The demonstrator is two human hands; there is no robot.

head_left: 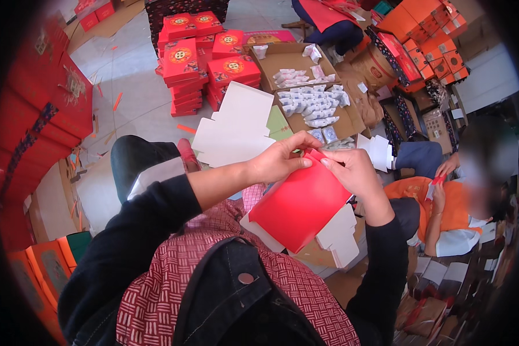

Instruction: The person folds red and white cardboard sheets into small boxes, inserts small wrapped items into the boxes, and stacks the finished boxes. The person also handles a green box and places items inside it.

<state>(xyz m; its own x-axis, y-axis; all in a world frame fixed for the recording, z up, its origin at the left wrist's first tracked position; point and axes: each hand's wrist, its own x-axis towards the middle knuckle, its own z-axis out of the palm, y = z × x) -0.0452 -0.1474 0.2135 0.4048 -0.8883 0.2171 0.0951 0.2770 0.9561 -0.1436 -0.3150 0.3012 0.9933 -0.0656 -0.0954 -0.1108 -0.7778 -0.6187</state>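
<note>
A glossy red card sheet [297,202], perhaps a box blank, slants over my lap. At its far edge my left hand [279,160] pinches a small folded flap between thumb and fingers. My right hand [354,173] grips the same edge, thumb on top, close beside the left. Below the red card, pale die-cut card [341,236] sticks out to the right. Beyond my hands lies a large white die-cut blank [236,127], partly over a green sheet [278,124].
Red decorated boxes [180,55] stand stacked ahead. Cardboard trays [300,53] hold several small white wrapped packets [314,104]. Tall red boxes [69,86] line the left. At the right a person in orange [455,199] handles a small red piece; orange boxes [427,23] are stacked behind.
</note>
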